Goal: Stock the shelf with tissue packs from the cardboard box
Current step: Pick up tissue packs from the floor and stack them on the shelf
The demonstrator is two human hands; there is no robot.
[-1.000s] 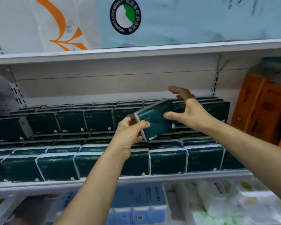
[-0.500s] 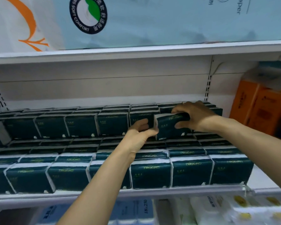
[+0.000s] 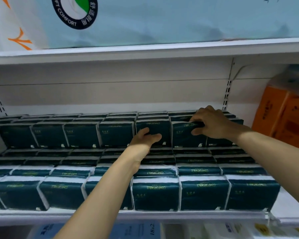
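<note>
Dark teal tissue packs with white side seams fill the white shelf (image 3: 145, 215) in two tiers. One pack (image 3: 185, 137) stands in the upper back row, right of centre. My right hand (image 3: 212, 122) grips its top edge, fingers curled over the top and thumb on the front face. My left hand (image 3: 146, 138) rests with straight fingers against the front of the neighbouring pack (image 3: 154, 128) just to the left. The cardboard box is out of view.
Orange tissue packs (image 3: 281, 118) stand at the right end of the shelf. The shelf above (image 3: 145, 50) carries large pale blue paper packs (image 3: 162, 19). Below the shelf edge lie blue and white packs (image 3: 141, 230). A perforated upright (image 3: 227, 94) sits behind my right hand.
The tilted pack I carried has been set upright into the upper back row. My right hand has closed over its top. My left hand has let go and moved onto the pack beside it.
</note>
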